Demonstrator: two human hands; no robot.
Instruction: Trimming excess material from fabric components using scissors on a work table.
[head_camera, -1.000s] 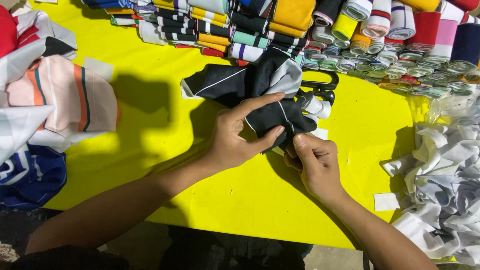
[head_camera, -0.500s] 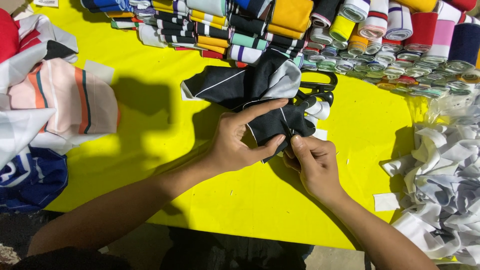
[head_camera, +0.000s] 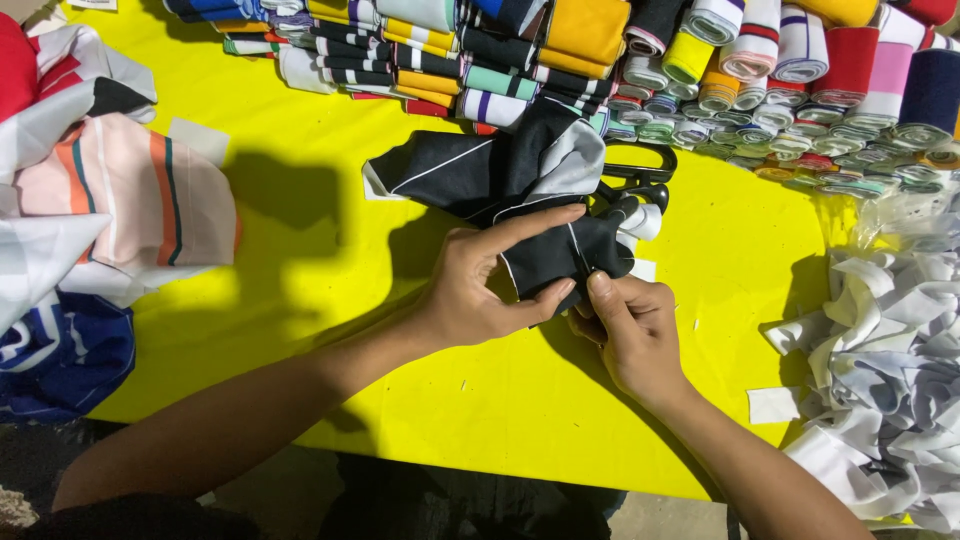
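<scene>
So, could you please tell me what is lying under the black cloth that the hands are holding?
Black scissors poke out from under the black cloth, on the yellow table. Only the handles show; the blades are covered. The left hand and right hand pinch the cloth's near end.

There are no boxes, signs or screens here. Only a few small paper labels lie on the yellow counter (head_camera: 300, 210). One white paper slip (head_camera: 775, 404) lies near the right edge, just beside the heap of white cloth strips (head_camera: 880, 380). Another white slip (head_camera: 196, 138) lies on the left, touching the striped pink cloth (head_camera: 130, 200). A tiny white label (head_camera: 644, 270) peeks out beside the black cloth (head_camera: 500, 180). One more white card (head_camera: 92, 4) sits at the top left corner.
</scene>
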